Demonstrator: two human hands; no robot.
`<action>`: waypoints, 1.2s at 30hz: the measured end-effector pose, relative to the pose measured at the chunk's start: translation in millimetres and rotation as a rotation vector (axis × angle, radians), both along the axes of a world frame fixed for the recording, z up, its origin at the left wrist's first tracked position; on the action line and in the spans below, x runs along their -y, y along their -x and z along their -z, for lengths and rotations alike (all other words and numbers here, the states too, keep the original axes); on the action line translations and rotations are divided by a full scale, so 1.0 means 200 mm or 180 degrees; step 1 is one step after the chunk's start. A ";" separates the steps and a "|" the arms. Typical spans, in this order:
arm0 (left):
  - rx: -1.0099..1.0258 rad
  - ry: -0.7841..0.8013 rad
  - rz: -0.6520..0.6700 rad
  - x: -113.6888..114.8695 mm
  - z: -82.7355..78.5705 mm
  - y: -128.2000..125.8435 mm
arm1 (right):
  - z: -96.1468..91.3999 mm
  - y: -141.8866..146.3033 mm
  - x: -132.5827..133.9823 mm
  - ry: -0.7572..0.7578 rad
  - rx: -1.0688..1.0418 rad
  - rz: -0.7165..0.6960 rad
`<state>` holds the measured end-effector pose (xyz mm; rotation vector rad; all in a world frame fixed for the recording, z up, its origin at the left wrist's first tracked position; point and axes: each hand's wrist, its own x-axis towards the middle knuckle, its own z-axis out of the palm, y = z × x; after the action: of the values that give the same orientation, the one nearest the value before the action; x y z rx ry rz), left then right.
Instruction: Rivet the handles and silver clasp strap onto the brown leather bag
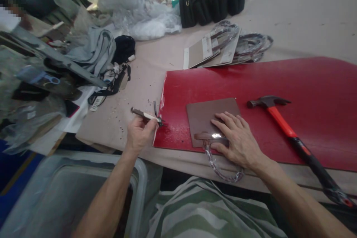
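Observation:
My left hand (138, 132) is closed around a thin metal punch tool (145, 114) with a taped shaft, its tip at the left edge of the red mat (279, 81). My right hand (236, 137) lies flat, fingers spread, on a brown leather panel (206, 113) that rests on the mat. A shiny metal bar (208, 135) runs along the panel's near edge, and a plastic-wrapped handle loop (223, 171) hangs from it over the table's front edge. A hammer (290, 130) with a red and black handle lies on the mat to the right of my right hand.
Stacked brown panels with wrapped handles (223, 46) lie behind the mat. Black bags (212, 0) stand at the back. Cloth, plastic wrap and scissors (41, 78) clutter the left. A grey bin (69, 189) stands below the table's front edge on the left.

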<state>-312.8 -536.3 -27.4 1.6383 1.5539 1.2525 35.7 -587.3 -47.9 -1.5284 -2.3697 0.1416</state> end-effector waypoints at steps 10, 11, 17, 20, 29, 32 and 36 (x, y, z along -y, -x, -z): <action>0.0035 -0.0260 0.0430 0.17 0.12 -0.19 | -0.01 0.00 0.00 -0.0029 -0.0020 -0.0001; 0.0055 -0.0219 0.0413 0.17 0.13 -0.19 | -0.01 0.00 0.00 -0.0026 -0.0023 0.0004; -0.0144 -0.0376 0.0355 0.21 0.15 -0.19 | -0.01 0.00 0.00 -0.0013 -0.0035 0.0007; -0.0260 -0.0584 0.0303 0.23 0.15 -0.20 | -0.01 0.00 0.00 0.0019 -0.0048 0.0008; 0.0357 -0.0655 0.0799 0.26 0.11 -0.42 | -0.01 0.00 0.00 -0.0013 -0.0058 -0.0001; 0.0395 -0.0639 0.1001 0.25 0.12 -0.49 | -0.01 0.00 0.00 -0.0027 -0.0065 0.0002; 0.0277 -0.0716 0.1085 0.24 0.13 -0.51 | -0.01 0.00 0.00 -0.0054 -0.0101 0.0016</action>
<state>-209.9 -584.4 -53.8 1.8660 1.0553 1.3242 34.8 -587.6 -46.2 -1.5132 -2.3364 0.1432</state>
